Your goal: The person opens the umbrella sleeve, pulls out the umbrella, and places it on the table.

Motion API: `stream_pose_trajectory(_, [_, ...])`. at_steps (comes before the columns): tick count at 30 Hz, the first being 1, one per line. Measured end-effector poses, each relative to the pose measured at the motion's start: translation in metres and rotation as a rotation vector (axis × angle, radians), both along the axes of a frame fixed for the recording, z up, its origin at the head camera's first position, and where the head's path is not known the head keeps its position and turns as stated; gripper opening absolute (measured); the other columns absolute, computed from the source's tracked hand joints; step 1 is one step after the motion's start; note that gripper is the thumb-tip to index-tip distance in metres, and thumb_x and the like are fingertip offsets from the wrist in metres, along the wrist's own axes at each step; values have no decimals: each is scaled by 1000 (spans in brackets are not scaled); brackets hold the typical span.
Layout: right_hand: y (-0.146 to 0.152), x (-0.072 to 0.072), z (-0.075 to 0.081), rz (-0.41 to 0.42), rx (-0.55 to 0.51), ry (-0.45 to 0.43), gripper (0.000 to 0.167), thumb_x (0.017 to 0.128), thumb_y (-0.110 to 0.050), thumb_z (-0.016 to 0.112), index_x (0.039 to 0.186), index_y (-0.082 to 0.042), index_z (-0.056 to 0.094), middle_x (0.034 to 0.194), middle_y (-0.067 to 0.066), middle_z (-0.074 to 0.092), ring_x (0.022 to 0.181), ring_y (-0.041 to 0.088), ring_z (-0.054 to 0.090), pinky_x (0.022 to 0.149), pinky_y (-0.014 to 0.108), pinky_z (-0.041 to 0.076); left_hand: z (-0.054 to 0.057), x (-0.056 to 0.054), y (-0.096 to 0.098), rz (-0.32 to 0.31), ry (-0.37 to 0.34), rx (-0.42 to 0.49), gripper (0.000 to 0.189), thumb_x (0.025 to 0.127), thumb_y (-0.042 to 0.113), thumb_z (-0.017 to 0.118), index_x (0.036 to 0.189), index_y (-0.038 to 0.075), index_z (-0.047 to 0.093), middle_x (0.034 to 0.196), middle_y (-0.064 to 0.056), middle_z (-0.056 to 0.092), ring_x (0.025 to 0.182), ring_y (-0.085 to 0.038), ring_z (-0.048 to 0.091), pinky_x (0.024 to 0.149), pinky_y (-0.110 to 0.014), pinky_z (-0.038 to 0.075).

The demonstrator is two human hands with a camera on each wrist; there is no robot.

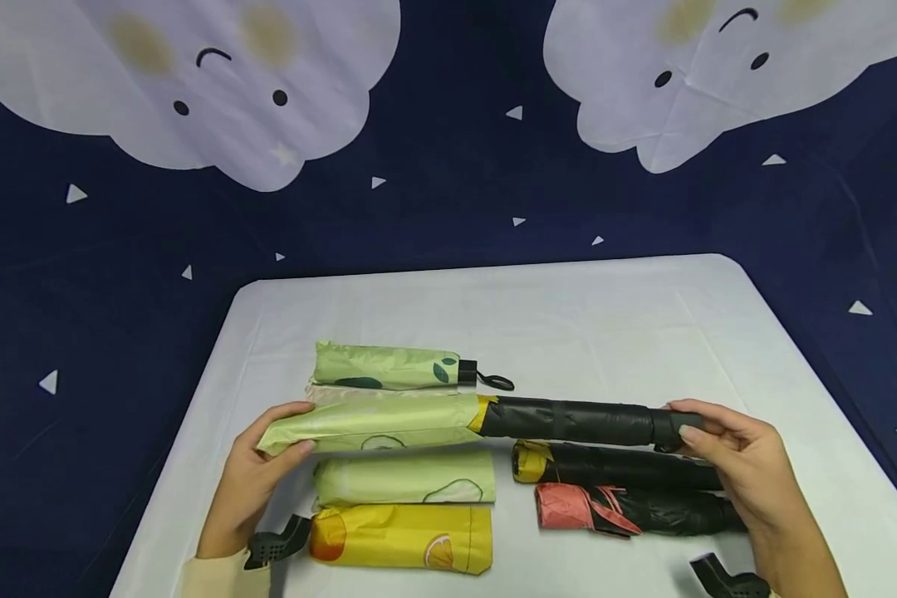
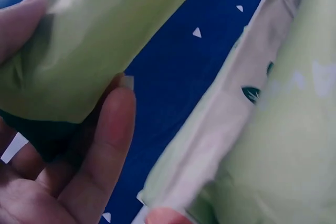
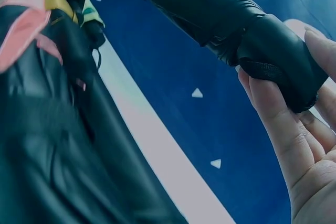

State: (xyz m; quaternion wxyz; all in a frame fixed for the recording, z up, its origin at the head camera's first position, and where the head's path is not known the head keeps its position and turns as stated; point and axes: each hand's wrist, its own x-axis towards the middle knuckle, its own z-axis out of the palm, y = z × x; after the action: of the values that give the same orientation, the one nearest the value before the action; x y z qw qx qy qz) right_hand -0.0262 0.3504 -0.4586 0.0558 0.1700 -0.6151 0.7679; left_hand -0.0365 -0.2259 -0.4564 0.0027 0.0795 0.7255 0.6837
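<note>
A light green umbrella sleeve (image 1: 374, 423) and a black folded umbrella (image 1: 568, 419) with a yellow end form one long, nearly level line; the yellow end meets the sleeve's mouth. My left hand (image 1: 250, 469) pinches the sleeve's far left end between thumb and fingers, as the left wrist view also shows. The umbrella's right end is gripped by my right hand (image 1: 747, 457), thumb on the near side. In the right wrist view, fingers (image 3: 275, 111) curl under the black end (image 3: 283, 59). Both hands hold it over the white table (image 1: 605, 324).
Behind lies a green leaf-print folded umbrella (image 1: 389, 365) with a black handle and strap loop. Nearer me are another light green sleeve (image 1: 404, 479) and a yellow fruit-print sleeve (image 1: 404, 538). Two black folded umbrellas lie right, one yellow-ended (image 1: 613, 465), one red-ended (image 1: 643, 509).
</note>
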Motion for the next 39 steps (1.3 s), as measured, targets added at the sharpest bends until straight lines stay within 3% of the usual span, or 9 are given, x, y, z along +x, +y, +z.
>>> stream_pose_trajectory(4, [10, 5, -5, -36, 28, -46, 34, 93, 30, 44, 126, 29, 50, 112, 16, 74, 90, 24, 75, 73, 32, 62, -9, -4, -7, -29, -25, -27, 48, 97, -2, 68, 142, -1, 54, 124, -6, 69, 35, -20, 14, 28, -41, 20])
stream_pose_trajectory(8, [21, 9, -9, -75, 73, -91, 33, 93, 29, 46, 126, 30, 49, 110, 11, 75, 89, 21, 75, 74, 30, 61, -18, -8, -11, -43, -45, -53, 47, 97, 0, 69, 142, 3, 55, 61, 8, 63, 34, -22, 12, 25, -33, 22])
stream_pose_trajectory(10, [28, 10, -11, -79, 70, -91, 33, 93, 30, 45, 126, 29, 51, 109, 12, 75, 88, 21, 75, 74, 30, 61, -23, -9, -13, -39, -57, -61, 46, 97, 1, 69, 142, 4, 56, 53, 12, 53, 33, -19, 13, 25, -32, 23])
stream_pose_trajectory(14, [39, 11, -16, -74, 42, -85, 35, 94, 30, 44, 127, 25, 54, 107, 14, 75, 85, 23, 76, 74, 28, 61, -31, -11, -13, -40, -70, -104, 45, 97, 2, 69, 141, 4, 57, 98, 3, 69, 43, -5, 35, 31, -34, 28])
stream_pose_trajectory(18, [46, 12, -21, -76, 16, -107, 37, 94, 30, 44, 127, 22, 57, 106, 15, 75, 86, 22, 76, 73, 29, 61, -39, -15, -9, -80, -86, -182, 46, 97, 7, 72, 141, 7, 59, 150, -11, 50, 62, 2, 53, 40, -33, 43])
stream_pose_trajectory(22, [49, 12, -28, -111, 40, -162, 36, 94, 28, 48, 126, 19, 61, 105, 15, 76, 84, 22, 76, 71, 30, 61, -45, -18, -4, -123, -52, -263, 47, 96, 12, 74, 141, 11, 60, 146, -14, 55, 95, -4, 66, 66, -31, 60])
stream_pose_trajectory(25, [53, 11, -33, -134, 104, -196, 34, 95, 24, 52, 127, 18, 61, 102, 13, 76, 82, 22, 76, 71, 29, 61, -48, -19, -3, -128, 1, -323, 46, 95, 13, 76, 139, 14, 63, 142, -8, 60, 125, -7, 56, 90, -25, 55])
stream_pose_trajectory(32, [68, -1, -45, -114, 270, -249, 35, 95, 17, 59, 130, 17, 58, 104, 7, 77, 84, 17, 75, 72, 24, 59, -49, -17, 0, -109, 33, -406, 46, 93, 20, 78, 138, 21, 64, 138, 5, 61, 130, -8, 52, 102, -21, 46])
stream_pose_trajectory(39, [75, -9, -57, -45, 335, -282, 38, 98, 13, 59, 135, 18, 54, 126, 6, 71, 112, 15, 69, 84, 26, 59, -48, -12, 2, -88, 47, -426, 48, 92, 20, 80, 138, 22, 65, 140, 4, 59, 131, -11, 51, 104, -21, 44])
